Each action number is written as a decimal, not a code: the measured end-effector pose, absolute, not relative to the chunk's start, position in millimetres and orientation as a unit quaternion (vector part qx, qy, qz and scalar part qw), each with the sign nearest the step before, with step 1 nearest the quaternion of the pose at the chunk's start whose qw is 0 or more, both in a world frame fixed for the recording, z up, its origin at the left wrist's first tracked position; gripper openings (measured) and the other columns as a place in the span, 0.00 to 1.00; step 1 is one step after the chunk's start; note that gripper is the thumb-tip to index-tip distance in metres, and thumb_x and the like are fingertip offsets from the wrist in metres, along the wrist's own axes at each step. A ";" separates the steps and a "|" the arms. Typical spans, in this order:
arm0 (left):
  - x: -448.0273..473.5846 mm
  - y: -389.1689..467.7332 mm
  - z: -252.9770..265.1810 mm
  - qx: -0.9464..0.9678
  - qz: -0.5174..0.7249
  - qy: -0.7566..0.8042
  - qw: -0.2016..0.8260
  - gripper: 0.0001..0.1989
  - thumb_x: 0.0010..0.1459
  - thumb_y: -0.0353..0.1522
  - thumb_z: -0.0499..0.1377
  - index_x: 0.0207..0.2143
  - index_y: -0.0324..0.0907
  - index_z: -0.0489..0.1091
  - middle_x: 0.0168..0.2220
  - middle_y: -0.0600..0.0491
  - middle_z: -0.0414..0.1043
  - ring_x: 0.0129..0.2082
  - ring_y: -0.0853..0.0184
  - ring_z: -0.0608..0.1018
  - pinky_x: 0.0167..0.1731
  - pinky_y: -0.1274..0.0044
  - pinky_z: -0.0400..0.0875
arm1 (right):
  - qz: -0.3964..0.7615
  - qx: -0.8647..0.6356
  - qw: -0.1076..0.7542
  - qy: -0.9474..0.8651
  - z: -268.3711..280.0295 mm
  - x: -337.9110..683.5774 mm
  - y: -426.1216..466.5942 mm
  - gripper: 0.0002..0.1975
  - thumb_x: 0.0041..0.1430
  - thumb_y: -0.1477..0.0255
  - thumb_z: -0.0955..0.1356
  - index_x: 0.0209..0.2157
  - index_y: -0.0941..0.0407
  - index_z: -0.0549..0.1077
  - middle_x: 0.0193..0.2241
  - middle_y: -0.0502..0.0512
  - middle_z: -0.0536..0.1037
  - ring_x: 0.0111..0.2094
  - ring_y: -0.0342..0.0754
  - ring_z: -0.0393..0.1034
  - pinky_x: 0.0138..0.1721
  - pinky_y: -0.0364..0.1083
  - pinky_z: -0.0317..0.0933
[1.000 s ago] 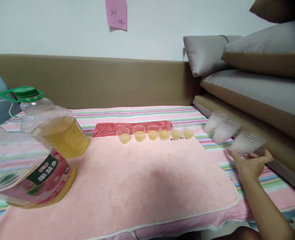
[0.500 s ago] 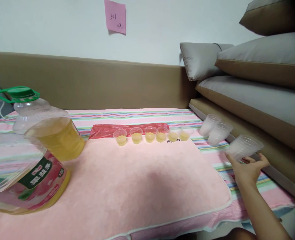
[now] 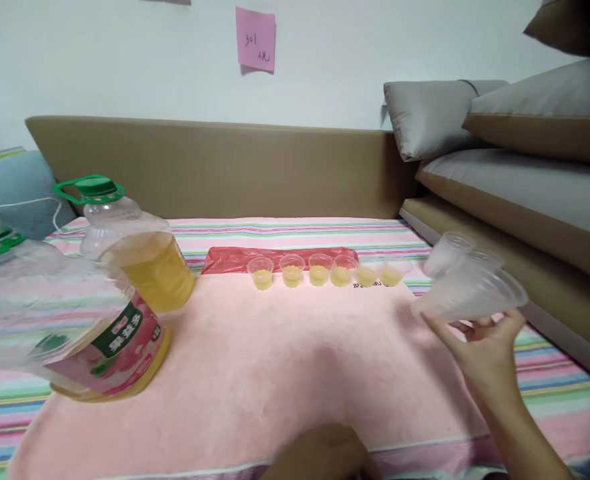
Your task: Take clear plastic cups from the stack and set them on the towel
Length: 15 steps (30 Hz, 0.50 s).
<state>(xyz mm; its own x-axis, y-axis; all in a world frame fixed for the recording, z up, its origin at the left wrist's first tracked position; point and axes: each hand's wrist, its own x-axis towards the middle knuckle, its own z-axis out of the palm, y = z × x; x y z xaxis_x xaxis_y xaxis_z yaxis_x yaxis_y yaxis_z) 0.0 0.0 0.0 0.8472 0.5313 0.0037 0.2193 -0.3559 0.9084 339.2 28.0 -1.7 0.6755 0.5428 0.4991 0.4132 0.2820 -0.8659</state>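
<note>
The right hand grips a clear plastic cup tilted in its curled fingers, the left hand is unseen, and a pink note reads "301".

I have one view only, from the camera worn on the person's head. It looks forward and a little down across the bed, squarely at the tan headboard and the wall with the pink note. The pink towel fills the near ground, running right under the lens. The big juice bottle at the left edge is close enough to blur; the row of small cups sits mid-distance. The right hand comes in from the lower right corner, and the stacked cushions close off the right side.
</note>
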 end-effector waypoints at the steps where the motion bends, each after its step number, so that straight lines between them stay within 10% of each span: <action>1: -0.9 3.9 1.6 0.802 0.170 0.259 0.511 0.13 0.69 0.43 0.61 0.47 0.43 0.73 0.47 0.47 0.76 0.44 0.61 0.78 0.45 0.66 0.76 | 0.072 -0.587 0.692 -0.414 0.3 321.4 28.6 0.49 0.35 0.63 0.85 0.51 0.47 0.54 0.54 0.58 0.69 0.52 0.58 0.72 0.50 0.58 0.69; 8: -10.0 24.4 0.1 0.677 0.352 0.397 0.510 0.21 0.65 0.45 0.64 0.55 0.50 0.64 0.57 0.48 0.68 0.55 0.56 0.73 0.58 0.60 0.69 | 0.289 -0.551 0.611 -0.489 7.5 222.2 13.1 0.44 0.55 0.59 0.82 0.63 0.47 0.56 0.60 0.63 0.69 0.59 0.60 0.69 0.57 0.58 0.68; 15: -9.1 35.2 -6.2 0.613 0.427 0.358 0.560 0.36 0.59 0.41 0.72 0.60 0.52 0.53 0.63 0.46 0.67 0.64 0.57 0.71 0.66 0.56 0.63 | 0.414 -0.471 0.565 -0.536 5.6 190.4 2.9 0.50 0.53 0.61 0.84 0.67 0.47 0.53 0.59 0.61 0.73 0.58 0.58 0.71 0.58 0.56 0.67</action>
